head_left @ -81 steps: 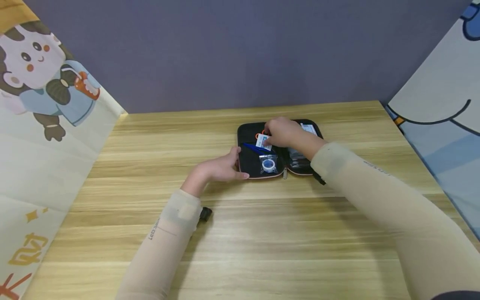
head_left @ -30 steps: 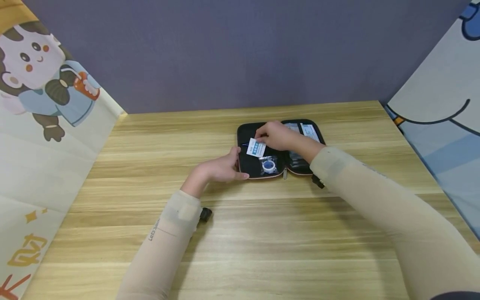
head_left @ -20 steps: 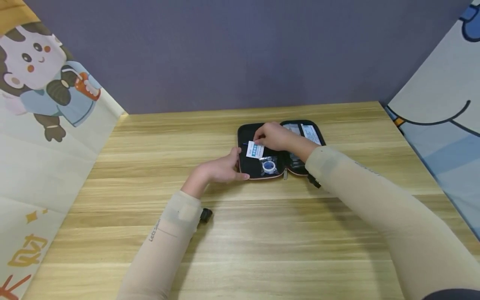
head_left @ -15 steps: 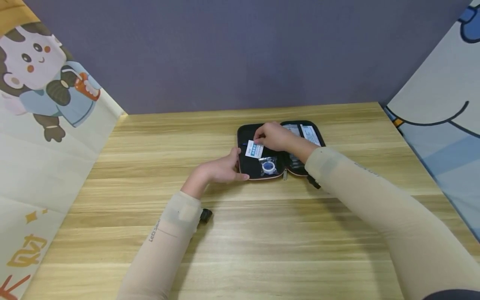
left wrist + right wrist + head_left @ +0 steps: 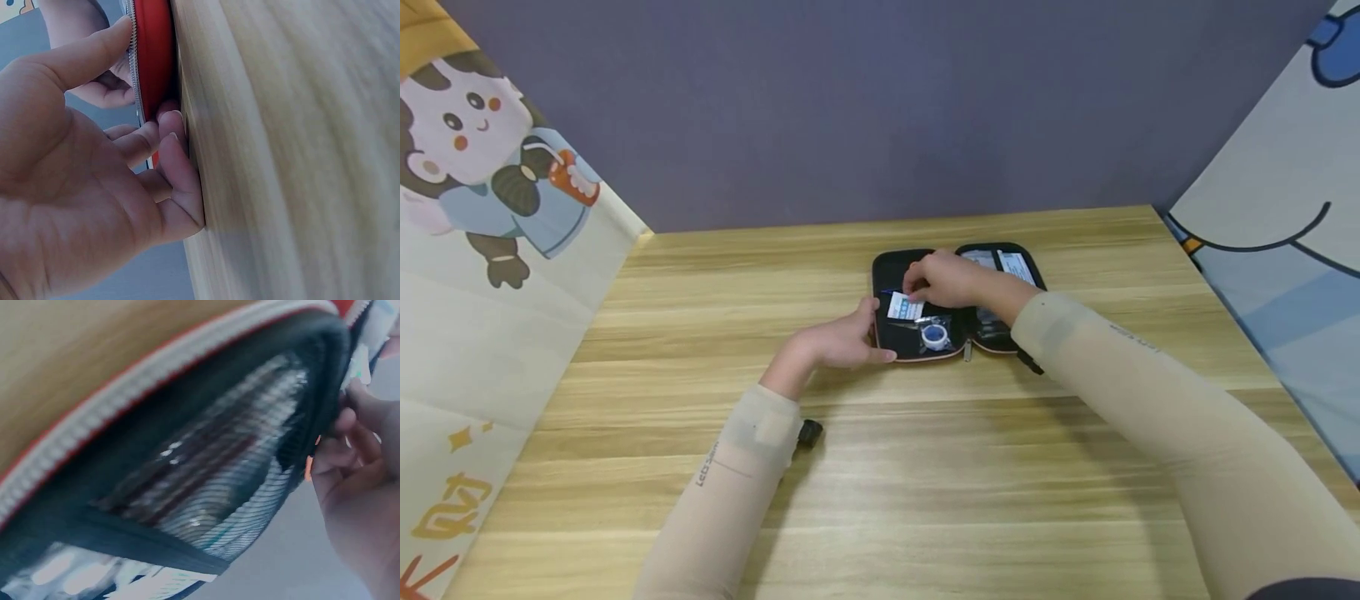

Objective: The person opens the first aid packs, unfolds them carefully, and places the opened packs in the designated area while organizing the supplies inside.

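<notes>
A black-lined zip case [image 5: 893,268] with a red outer shell [image 5: 153,56] lies unfolded on the wooden table. My left hand [image 5: 838,340] grips its left edge, thumb along the zip and fingers low against the shell. Over the left half, my right hand [image 5: 947,279] pinches a small white-and-blue packet [image 5: 906,307] by its upper right corner. Just below that sits a white-and-blue tape roll [image 5: 934,337] in a clear bag. A dark blue tip [image 5: 887,291] shows beside the packet; the rest is covered.
The case's right half has a mesh pocket [image 5: 219,481] with wrapped items inside, and a white printed packet [image 5: 1017,265]. A zip pull [image 5: 967,352] hangs at the fold. A purple-grey wall [image 5: 880,108] stands behind the table [image 5: 880,483].
My right hand has drawn the packet left, away from the orange loops, then slightly down toward the tape roll. The blue tool is now mostly covered. My left hand keeps its hold.
</notes>
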`<state>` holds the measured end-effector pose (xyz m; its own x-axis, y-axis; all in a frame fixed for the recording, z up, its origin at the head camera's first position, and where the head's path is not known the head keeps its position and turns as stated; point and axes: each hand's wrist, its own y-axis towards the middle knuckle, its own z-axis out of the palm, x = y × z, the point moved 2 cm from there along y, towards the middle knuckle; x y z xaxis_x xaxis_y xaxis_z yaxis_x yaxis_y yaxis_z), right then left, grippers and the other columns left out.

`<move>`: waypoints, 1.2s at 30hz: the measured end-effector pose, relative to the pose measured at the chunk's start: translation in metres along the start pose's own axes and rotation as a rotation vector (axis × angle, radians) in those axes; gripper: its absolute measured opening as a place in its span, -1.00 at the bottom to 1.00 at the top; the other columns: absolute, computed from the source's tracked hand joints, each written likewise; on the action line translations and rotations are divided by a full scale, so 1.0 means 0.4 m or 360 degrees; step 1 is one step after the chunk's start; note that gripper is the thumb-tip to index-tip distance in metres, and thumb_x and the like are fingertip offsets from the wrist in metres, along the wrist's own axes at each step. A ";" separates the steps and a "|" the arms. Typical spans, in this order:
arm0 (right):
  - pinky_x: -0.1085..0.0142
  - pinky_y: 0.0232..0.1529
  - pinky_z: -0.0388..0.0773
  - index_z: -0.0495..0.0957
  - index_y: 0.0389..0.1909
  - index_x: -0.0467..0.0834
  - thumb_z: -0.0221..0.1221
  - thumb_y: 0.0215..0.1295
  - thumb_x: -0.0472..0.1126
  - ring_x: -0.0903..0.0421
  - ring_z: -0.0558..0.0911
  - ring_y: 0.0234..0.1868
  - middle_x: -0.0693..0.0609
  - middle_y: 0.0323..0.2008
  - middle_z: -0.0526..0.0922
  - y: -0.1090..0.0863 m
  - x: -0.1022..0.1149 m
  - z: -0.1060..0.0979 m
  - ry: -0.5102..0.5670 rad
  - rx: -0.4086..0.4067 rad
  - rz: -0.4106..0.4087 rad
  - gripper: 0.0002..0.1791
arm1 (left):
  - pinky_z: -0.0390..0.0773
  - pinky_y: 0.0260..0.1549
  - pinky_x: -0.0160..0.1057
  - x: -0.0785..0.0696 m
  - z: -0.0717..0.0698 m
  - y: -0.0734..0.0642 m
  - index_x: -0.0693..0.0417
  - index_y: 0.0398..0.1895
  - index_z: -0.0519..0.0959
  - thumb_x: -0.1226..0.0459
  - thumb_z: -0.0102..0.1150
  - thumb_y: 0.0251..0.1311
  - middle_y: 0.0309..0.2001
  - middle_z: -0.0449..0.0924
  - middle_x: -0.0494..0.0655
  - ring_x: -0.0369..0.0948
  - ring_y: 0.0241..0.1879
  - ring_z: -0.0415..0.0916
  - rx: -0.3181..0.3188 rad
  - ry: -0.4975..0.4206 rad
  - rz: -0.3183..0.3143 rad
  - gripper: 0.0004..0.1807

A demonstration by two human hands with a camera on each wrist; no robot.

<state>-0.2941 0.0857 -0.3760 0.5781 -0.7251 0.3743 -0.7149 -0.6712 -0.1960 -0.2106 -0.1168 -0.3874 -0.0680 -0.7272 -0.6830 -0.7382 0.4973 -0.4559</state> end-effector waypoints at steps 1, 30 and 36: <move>0.10 0.02 0.68 0.76 0.01 -0.07 0.25 0.56 -0.17 0.06 0.70 -0.11 0.00 -0.10 0.76 0.001 0.003 0.000 0.0010 0.0014 -0.0033 -0.83 | 0.07 0.69 0.08 0.001 0.001 0.000 0.16 0.72 -0.41 0.05 0.28 0.48 0.65 0.13 0.29 0.06 0.67 0.07 0.0001 -0.0015 0.0006 0.17; 0.19 -0.20 0.56 0.68 -0.10 -0.03 0.31 0.48 0.14 0.12 0.61 -0.32 0.07 -0.27 0.72 -0.020 0.057 0.012 -0.0109 0.0249 0.0071 -0.68 | -0.02 0.71 0.06 -0.001 0.004 -0.001 0.23 0.72 -0.39 0.05 0.30 0.45 0.67 0.09 0.30 0.05 0.71 -0.01 -0.0013 0.0033 0.0042 0.18; 0.07 -0.07 0.65 0.64 -0.03 -0.04 0.38 0.29 0.37 0.07 0.67 -0.20 0.07 -0.19 0.72 -0.016 0.077 0.009 -0.0352 0.0301 0.0252 -0.42 | 0.01 0.70 0.06 0.000 0.003 -0.003 0.21 0.72 -0.40 0.05 0.29 0.46 0.63 0.19 0.28 0.05 0.68 0.07 -0.0009 0.0032 0.0031 0.18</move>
<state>-0.2703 0.0671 -0.3667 0.5521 -0.8246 0.1237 -0.7290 -0.5493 -0.4085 -0.2090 -0.1167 -0.3875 -0.0958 -0.7265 -0.6804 -0.7403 0.5089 -0.4392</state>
